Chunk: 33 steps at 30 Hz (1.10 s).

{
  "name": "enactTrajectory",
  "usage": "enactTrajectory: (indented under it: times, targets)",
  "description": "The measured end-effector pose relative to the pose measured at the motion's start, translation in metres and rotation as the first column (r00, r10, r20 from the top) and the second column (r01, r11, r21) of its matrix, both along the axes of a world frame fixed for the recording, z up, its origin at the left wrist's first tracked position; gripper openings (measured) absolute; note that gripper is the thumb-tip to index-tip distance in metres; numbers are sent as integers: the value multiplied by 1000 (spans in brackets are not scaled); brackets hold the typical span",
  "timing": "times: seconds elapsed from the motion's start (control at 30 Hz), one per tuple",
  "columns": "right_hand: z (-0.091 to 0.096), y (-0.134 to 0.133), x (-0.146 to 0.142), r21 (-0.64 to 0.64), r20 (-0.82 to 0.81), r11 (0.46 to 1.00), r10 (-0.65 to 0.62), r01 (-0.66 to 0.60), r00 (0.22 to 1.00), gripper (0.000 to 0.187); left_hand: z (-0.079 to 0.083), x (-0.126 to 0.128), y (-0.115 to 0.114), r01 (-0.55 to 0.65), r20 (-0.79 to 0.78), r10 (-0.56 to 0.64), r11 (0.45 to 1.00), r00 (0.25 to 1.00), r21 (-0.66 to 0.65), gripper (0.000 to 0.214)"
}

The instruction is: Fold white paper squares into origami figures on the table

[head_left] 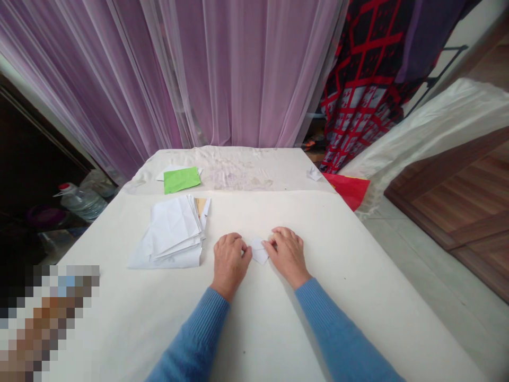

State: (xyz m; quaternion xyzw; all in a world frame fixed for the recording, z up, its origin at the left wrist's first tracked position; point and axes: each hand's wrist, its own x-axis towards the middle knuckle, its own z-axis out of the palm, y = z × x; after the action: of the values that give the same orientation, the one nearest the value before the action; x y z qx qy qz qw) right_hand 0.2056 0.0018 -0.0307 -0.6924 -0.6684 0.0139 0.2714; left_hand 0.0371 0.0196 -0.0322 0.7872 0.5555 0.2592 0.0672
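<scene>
A small piece of folded white paper [260,254] lies on the white-covered table between my two hands. My left hand [230,262] has its fingers curled, with thumb and fingertips closed on the paper's left edge. From the other side, my right hand [288,257] pinches the right edge between thumb and bent fingers. The fingers partly cover both edges of the paper, so the exact folds there are hidden.
Left of my hands sits a stack of creased white sheets [173,225]. Behind it is a green sheet [182,180]. A small folded white paper [314,173] stands near the far right edge, beside a red bag [352,191]. Purple curtains [246,74] hang beyond the table [358,318].
</scene>
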Motion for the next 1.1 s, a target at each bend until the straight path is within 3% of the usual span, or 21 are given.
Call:
enactTrajectory:
  times: [0.23, 0.47, 0.63, 0.8, 0.97, 1.1]
  targets:
    - [2, 0, -1, -26, 12, 1000, -17, 17, 1000, 17, 6, -1, -1, 0, -45, 0, 1000, 999, -16, 7]
    - [1, 0, -1, -36, 15, 999, -18, 18, 1000, 17, -1, -15, 8, 101, 65, -98, 994, 993, -42, 16]
    - [2, 0, -1, -41, 6, 999, -22, 22, 1000, 17, 0, -19, 9, 142, 91, -137, 989, 986, -52, 10]
    - [3, 0, -2, -40, 4, 999, -24, 24, 1000, 16, 7, -9, 2, 63, 42, -63, 998, 997, -5, 11]
    - [2, 0, -2, -40, 14, 999, -25, 26, 1000, 16, 12, -2, -6, 206, -107, -200, 977, 974, 47, 27]
    - [1, 1, -1, -48, 19, 999, -17, 18, 1000, 12, 7, -4, -9, 192, -238, -188, 981, 953, -8, 35]
